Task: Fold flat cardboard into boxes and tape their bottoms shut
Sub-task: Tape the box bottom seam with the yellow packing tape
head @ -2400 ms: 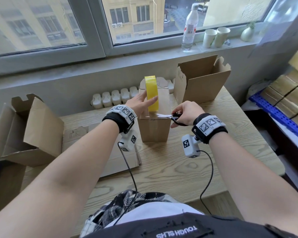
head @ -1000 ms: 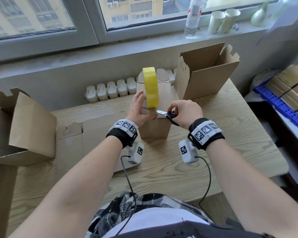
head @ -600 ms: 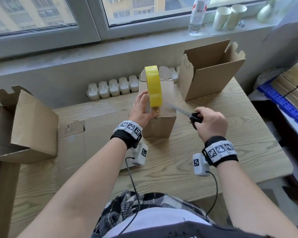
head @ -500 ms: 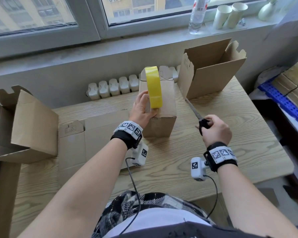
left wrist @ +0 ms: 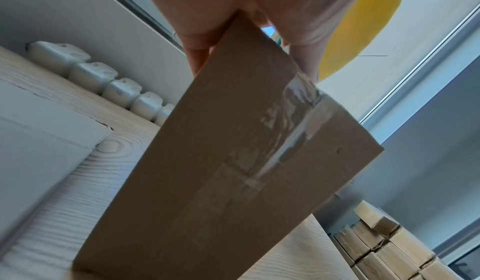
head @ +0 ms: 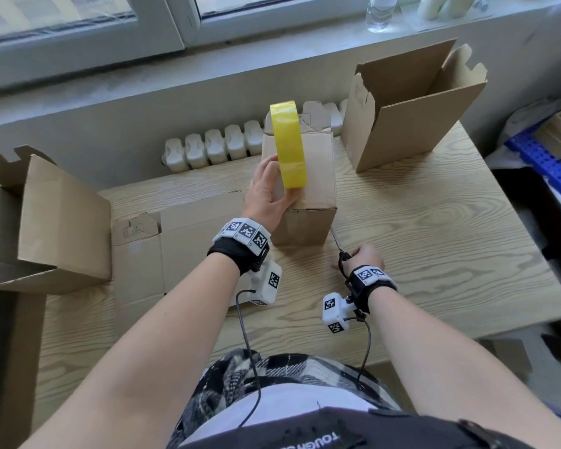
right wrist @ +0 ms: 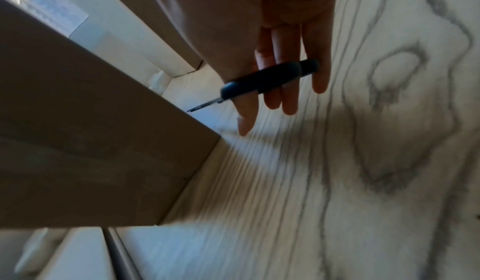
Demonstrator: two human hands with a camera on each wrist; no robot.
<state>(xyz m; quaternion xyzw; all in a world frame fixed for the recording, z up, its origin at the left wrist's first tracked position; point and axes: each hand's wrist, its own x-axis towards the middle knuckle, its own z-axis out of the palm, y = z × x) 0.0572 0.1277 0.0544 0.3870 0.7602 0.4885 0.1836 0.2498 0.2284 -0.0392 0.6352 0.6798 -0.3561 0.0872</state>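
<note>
nearest you, your right hand [head: 365, 258] is low over the wooden surface [head: 434, 254] with its fingers [right wrist: 288, 95] mostly straight and the black scissors [right wrist: 267, 79] hooked on them, the blades pointing toward the near right corner of the box [head: 308, 189]. a little farther, your left hand [head: 268, 192] rests on the box's upturned, taped bottom, its fingers curled round the yellow tape roll [head: 289, 145] standing on edge there. flat cardboard [head: 182, 241] lies left of the box, with an open box [head: 408, 102] at the far right and another open box [head: 55, 222] at the left edge.
</note>
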